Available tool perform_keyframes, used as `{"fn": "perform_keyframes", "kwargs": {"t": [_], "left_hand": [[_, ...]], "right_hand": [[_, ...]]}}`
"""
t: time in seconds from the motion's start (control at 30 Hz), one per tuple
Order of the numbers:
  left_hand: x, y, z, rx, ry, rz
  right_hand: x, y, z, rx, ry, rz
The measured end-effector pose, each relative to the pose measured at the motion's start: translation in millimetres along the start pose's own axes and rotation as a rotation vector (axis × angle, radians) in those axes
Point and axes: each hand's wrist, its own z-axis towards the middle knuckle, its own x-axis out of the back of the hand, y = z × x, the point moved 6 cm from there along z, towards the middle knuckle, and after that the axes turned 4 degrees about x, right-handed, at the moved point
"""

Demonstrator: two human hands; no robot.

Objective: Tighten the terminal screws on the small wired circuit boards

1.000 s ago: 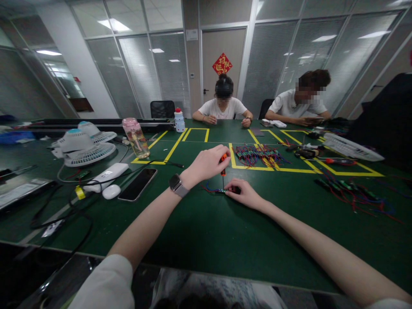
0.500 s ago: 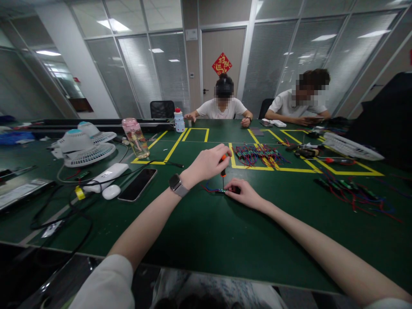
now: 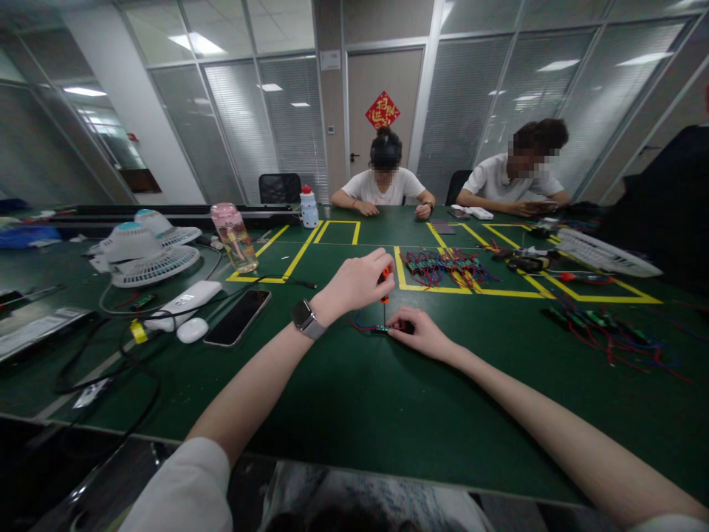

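My left hand is closed around the orange and black handle of a screwdriver, which stands upright. Its thin shaft points down at a small green circuit board lying on the green table. My right hand pinches the right end of that board and rests against the tabletop. Red and blue wires run out of the board's left end. My fingers hide part of the board and most of the screwdriver handle.
Beyond my hands lies a row of wired circuit boards; another bundle is at the right. On the left are a phone, a white mouse-shaped object, a pink-lidded bottle and fans. Two people sit across the table.
My left fingers have shifted slightly around the screwdriver handle, while my right hand and the board stay put. Across the table, a person's hand has left a small cylinder and moved inward.
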Motion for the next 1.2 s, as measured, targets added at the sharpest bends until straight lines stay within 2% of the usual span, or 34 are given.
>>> {"fn": "perform_keyframes", "kwargs": {"t": [0.2,0.37,0.7,0.9,1.2], "left_hand": [[-2.6,-8.2,0.8,0.06,0.006,0.028],[1.8,-3.5,-1.0,0.04,-0.008,0.042],[-4.7,-1.4,-0.2,0.038,-0.02,-0.019],[-0.3,4.1,-2.7,0.006,0.023,-0.016],[-6.4,-1.8,1.2,-0.005,0.054,-0.05]], "right_hand": [[-0.2,0.8,-0.2,-0.007,0.003,-0.006],[-0.9,1.5,-0.4,-0.003,0.002,0.005],[-0.3,0.0,-0.1,-0.005,0.004,0.015],[-0.5,-0.9,0.3,0.0,0.003,0.003],[0.3,-1.0,0.3,-0.003,0.006,0.013]]}}
